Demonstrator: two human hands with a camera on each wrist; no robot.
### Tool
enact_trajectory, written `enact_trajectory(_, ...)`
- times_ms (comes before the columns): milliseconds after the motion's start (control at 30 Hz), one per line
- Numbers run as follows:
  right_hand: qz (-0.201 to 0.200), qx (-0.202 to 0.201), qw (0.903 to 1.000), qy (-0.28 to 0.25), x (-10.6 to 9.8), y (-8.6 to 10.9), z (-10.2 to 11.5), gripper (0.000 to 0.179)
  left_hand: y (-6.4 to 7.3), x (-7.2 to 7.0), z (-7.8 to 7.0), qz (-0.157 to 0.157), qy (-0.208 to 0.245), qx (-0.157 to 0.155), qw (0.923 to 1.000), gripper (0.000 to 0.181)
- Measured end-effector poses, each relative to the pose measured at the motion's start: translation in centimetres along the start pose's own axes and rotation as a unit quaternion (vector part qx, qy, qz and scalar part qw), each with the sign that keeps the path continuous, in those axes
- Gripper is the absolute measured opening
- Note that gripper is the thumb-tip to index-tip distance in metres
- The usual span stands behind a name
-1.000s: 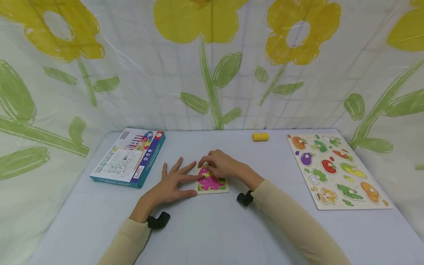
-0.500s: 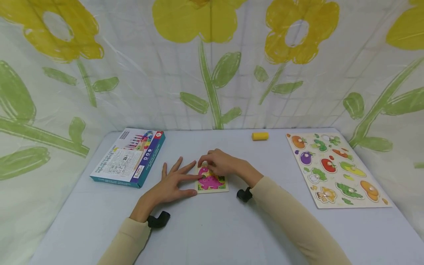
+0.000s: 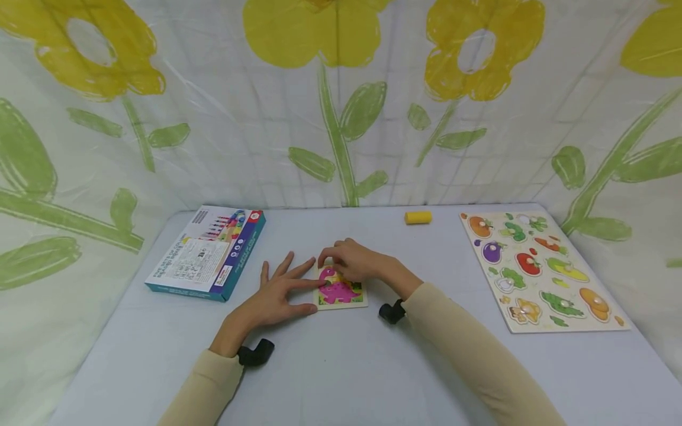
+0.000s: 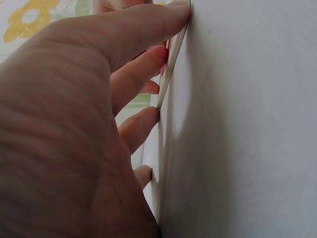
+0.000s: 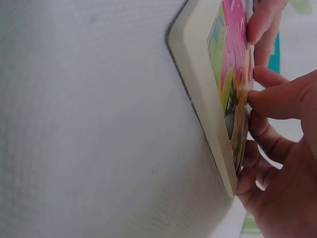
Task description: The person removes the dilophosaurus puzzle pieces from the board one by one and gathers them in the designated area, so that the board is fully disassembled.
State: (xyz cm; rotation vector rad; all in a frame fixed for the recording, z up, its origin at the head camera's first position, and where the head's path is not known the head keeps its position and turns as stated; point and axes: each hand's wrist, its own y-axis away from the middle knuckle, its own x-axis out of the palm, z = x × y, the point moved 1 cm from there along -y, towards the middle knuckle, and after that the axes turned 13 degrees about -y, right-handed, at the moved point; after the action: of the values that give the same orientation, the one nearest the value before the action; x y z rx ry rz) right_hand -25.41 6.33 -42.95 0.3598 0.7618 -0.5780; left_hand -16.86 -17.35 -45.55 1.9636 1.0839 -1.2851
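A small square jigsaw puzzle (image 3: 337,294) with a pink dinosaur on a pale wooden board lies flat on the white table. My left hand (image 3: 274,300) lies at its left side with spread, mostly straight fingers. Its index fingertip rests on the picture and its thumb meets the lower left corner. Bent over the upper part of the puzzle is my right hand (image 3: 354,260), its thumb and curled fingers at the picture and far edge. In the right wrist view, the thumb (image 5: 277,101) touches the picture's surface. I cannot tell whether a separate piece is between these fingers.
A flat blue-and-white box (image 3: 205,254) lies at the left. At the right is a wooden vegetable peg board (image 3: 543,272). A yellow cylinder (image 3: 418,218) lies near the back edge, before a flower-patterned curtain (image 3: 240,154).
Both hands stay at the puzzle with hardly any movement. The right fingers shift very slightly over its upper part, and the head view tilts a little.
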Motion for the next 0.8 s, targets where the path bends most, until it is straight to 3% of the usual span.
enact_trajectory(800,-0.039,0.022,0.9989,-0.017,0.63,0.36,0.21,0.031,0.0,0.02,0.09,-0.004,0.0,0.002,1.0,0.053)
